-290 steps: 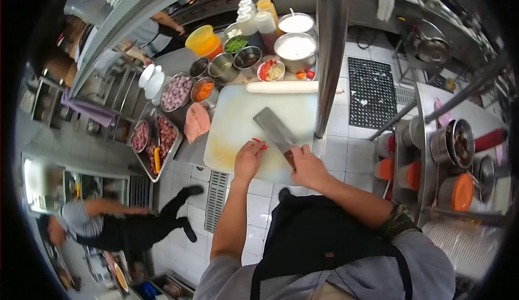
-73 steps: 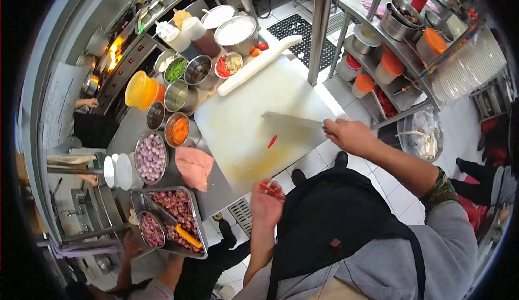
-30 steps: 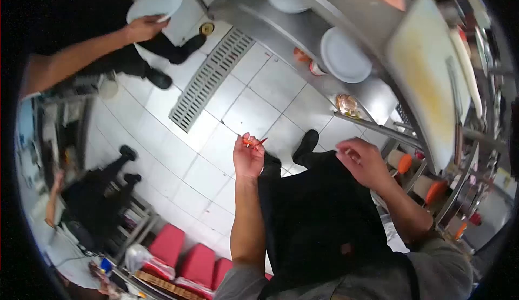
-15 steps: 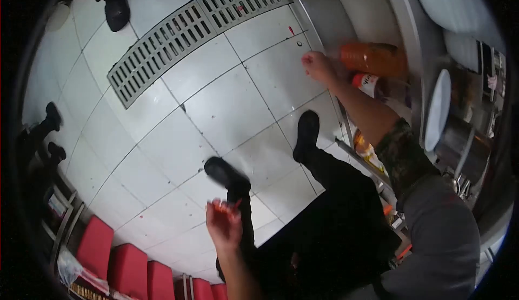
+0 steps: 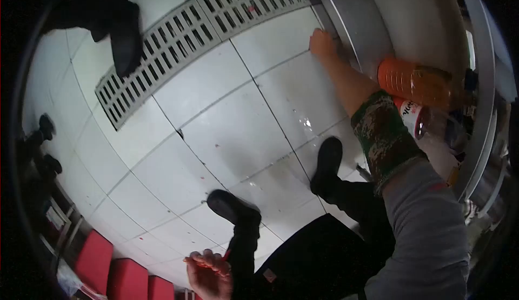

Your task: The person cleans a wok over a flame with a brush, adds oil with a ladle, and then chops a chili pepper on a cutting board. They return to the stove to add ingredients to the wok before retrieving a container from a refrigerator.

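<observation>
My left hand (image 5: 210,278) is turned palm up at the bottom of the view, fingers curled around several slender red chili peppers (image 5: 215,268). One tip pokes out beside the fingers. Far out over the floor, my right hand (image 5: 323,45) is low by the base of the steel shelf unit (image 5: 351,21). Its fingers are bunched together and face away from me, so whatever they pinch, if anything, is hidden. White floor tiles (image 5: 216,102) lie beneath both hands.
A grey drain grate (image 5: 178,40) crosses the floor ahead. Another person's dark shoe (image 5: 127,43) stands on its left end. Bottles, one an orange bottle (image 5: 413,81), lie on the low shelf at right. Red stools (image 5: 128,281) line the lower left.
My right hand has moved up the view to where a small red piece lay on the floor; that piece is now out of sight. My left hand has dropped lower. The other person's shoe has stepped closer.
</observation>
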Available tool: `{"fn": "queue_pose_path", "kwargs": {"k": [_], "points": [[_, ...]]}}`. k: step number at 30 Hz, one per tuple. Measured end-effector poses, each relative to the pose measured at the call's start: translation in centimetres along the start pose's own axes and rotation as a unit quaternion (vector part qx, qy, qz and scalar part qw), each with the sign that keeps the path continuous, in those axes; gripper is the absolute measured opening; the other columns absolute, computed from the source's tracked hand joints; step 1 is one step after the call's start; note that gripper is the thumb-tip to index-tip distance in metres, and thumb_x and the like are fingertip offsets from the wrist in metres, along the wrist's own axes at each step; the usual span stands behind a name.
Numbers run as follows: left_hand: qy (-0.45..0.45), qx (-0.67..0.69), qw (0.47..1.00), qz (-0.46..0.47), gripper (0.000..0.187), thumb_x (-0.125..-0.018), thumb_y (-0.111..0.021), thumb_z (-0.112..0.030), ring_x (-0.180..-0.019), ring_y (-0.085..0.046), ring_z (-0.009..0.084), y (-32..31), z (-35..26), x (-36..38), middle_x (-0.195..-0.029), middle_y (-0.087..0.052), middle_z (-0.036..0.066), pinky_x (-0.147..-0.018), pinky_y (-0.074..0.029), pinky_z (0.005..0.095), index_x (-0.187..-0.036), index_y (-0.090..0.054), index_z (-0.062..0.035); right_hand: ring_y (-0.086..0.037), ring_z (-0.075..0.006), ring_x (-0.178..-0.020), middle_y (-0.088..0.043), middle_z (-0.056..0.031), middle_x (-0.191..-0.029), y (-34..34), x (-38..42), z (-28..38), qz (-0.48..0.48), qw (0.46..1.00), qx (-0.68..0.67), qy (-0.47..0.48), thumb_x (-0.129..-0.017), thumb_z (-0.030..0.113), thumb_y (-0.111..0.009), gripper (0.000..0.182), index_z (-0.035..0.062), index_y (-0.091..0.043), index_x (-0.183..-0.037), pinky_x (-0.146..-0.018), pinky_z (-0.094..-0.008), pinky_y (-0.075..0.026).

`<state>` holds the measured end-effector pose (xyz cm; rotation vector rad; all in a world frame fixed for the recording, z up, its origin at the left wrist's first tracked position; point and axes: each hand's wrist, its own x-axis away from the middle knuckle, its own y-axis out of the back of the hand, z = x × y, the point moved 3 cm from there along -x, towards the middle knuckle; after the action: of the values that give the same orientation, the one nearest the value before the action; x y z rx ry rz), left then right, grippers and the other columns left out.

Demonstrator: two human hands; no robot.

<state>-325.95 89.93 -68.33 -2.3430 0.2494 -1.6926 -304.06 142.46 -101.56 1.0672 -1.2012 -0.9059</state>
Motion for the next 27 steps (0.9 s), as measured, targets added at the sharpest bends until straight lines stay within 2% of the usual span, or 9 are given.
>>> {"fn": "queue_pose_path", "kwargs": {"k": [3, 7, 11, 15, 16, 17, 18, 20, 27], "points": [[0.024, 0.065, 0.995, -0.066, 0.03, -0.103, -0.045, -0.031, -0.069, -0.058, 0.0156, -1.3, 0.5, -0.5, -0.084, -0.062, 0.006, -0.061, -0.053, 0.0272, -0.091, -0.059, -0.008, -0.067, -0.0359, -0.092, -0.069, -0.0175, -0.097, -0.3, -0.2, 0.0, 0.022, 0.999, -0.014, 0.043, -0.088, 0.021, -0.06, 0.018, 0.0063, -0.066, -0.097, -0.077, -0.0453, -0.054], [0.076, -0.026, 0.996, 0.048, 0.032, -0.101, -0.051, -0.035, -0.072, -0.056, 0.0166, 0.7, 2.0, -2.0, -0.08, -0.06, 0.005, -0.063, -0.045, 0.0305, -0.093, -0.06, -0.0058, -0.067, -0.0284, -0.077, -0.07, -0.0131, -0.082, -1.8, 5.3, 0.5, -0.04, 0.981, -0.188, 0.005, -0.081, 0.019, -0.068, 0.011, 0.0078, -0.069, -0.084, -0.07, -0.042, -0.053], [0.095, -0.079, 0.99, 0.073, 0.029, -0.102, -0.049, -0.035, -0.069, -0.056, 0.0134, -1.2, 5.3, -1.8, -0.077, -0.059, 0.001, -0.064, -0.047, 0.0275, -0.091, -0.058, -0.0095, -0.067, -0.0276, -0.082, -0.07, -0.0127, -0.084, 3.6, 22.8, 2.7, 0.108, 0.948, -0.298, -0.044, -0.082, 0.022, -0.068, 0.016, 0.0068, -0.068, -0.087, -0.074, -0.0418, -0.053], [0.153, -0.129, 0.975, 0.101, 0.028, -0.103, -0.046, -0.037, -0.073, -0.056, 0.008, -2.6, 9.2, 5.8, -0.077, -0.055, -0.005, -0.066, -0.045, 0.0232, -0.085, -0.054, -0.0165, -0.065, -0.0315, -0.086, -0.067, -0.0135, -0.088, 20.1, 45.2, 3.2, 0.179, 0.927, -0.33, -0.008, -0.084, 0.022, -0.063, 0.016, 0.0078, -0.063, -0.09, -0.074, -0.0438, -0.051], [0.193, -0.162, 0.941, 0.225, 0.027, -0.103, -0.045, -0.035, -0.076, -0.057, 0.0076, -0.3, 10.0, 7.0, -0.084, -0.06, -0.004, -0.069, -0.047, 0.0251, -0.092, -0.058, -0.0147, -0.065, -0.0323, -0.088, -0.066, -0.0135, -0.089, 25.1, 50.6, 3.3, 0.195, 0.93, -0.312, 0.004, -0.084, 0.023, -0.063, 0.016, 0.0087, -0.061, -0.09, -0.073, -0.0445, -0.051], [0.257, -0.221, 0.879, 0.335, 0.027, -0.102, -0.046, -0.034, -0.078, -0.06, 0.011, -0.1, 10.6, 9.2, -0.092, -0.065, -0.002, -0.072, -0.05, 0.0301, -0.097, -0.061, -0.0122, -0.064, -0.0344, -0.089, -0.064, -0.0145, -0.092, 32.9, 54.8, 3.0, 0.225, 0.92, -0.318, -0.038, -0.086, 0.026, -0.06, 0.018, 0.009, -0.061, -0.093, -0.075, -0.0458, -0.051], [0.269, -0.246, 0.905, 0.22, 0.027, -0.101, -0.048, -0.033, -0.087, -0.063, 0.0191, -3.5, 11.1, 17.2, -0.096, -0.067, 0.002, -0.078, -0.05, 0.0359, -0.098, -0.062, -0.0098, -0.064, -0.0346, -0.09, -0.063, -0.0142, -0.095, 39.9, 58.7, 2.3, 0.216, 0.92, -0.324, -0.036, -0.088, 0.028, -0.058, 0.02, 0.0092, -0.061, -0.094, -0.077, -0.0463, -0.052], [0.354, -0.312, 0.835, 0.282, 0.033, -0.102, -0.043, -0.034, -0.109, -0.059, 0.0268, -3.8, 12.7, 24.6, -0.114, -0.064, 0.009, -0.098, -0.043, 0.0412, -0.111, -0.059, -0.0072, -0.064, -0.0348, -0.093, -0.062, -0.0137, -0.099, 49.7, 65.8, 0.2, 0.198, 0.925, -0.321, -0.045, -0.09, 0.032, -0.055, 0.024, 0.0101, -0.061, -0.097, -0.079, -0.0464, -0.052], [0.462, -0.496, 0.673, 0.296, 0.031, -0.104, -0.04, -0.033, -0.109, -0.058, 0.0235, -4.5, 22.4, 40.8, -0.112, -0.064, 0.008, -0.102, -0.041, 0.0396, -0.108, -0.061, -0.0095, -0.064, -0.0349, -0.096, -0.061, -0.0138, -0.105, 57.9, 81.1, -11.8, 0.055, 0.924, -0.331, -0.183, -0.091, 0.03, -0.053, 0.028, 0.0085, -0.063, -0.105, -0.079, -0.0452, -0.055]]}}
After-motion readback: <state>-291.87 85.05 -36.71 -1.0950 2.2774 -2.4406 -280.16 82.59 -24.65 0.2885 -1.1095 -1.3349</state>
